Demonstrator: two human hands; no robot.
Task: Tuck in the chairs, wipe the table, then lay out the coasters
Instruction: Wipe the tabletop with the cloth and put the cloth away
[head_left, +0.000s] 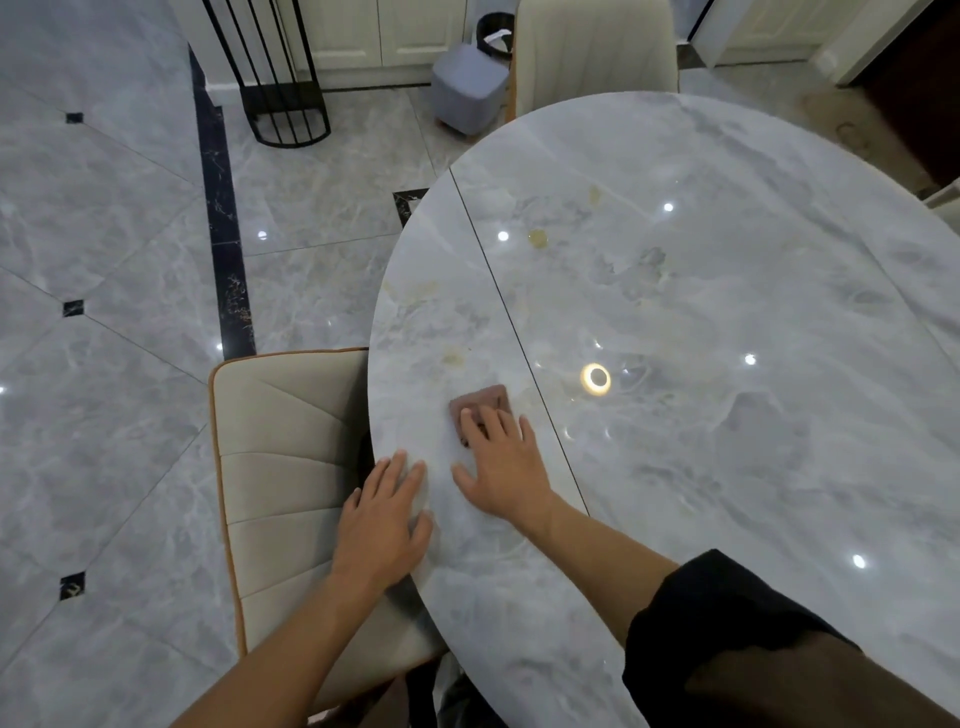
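Fingers of the right hand (501, 465) lie flat and spread on a brown cloth (480, 402), pressing it to the grey marble table (727, 312) near its left edge, beside the seam in the top. The left hand (384, 519) rests open, palm down, on the table's rim, its grip on nothing. A beige chair (291, 467) sits tucked partly under that edge; another chair (592, 47) stands at the far end.

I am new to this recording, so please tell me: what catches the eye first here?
The big oval marble table, with the right hand pressing a brown cloth flat near its left edge. The left hand rests on the rim, over a beige chair.
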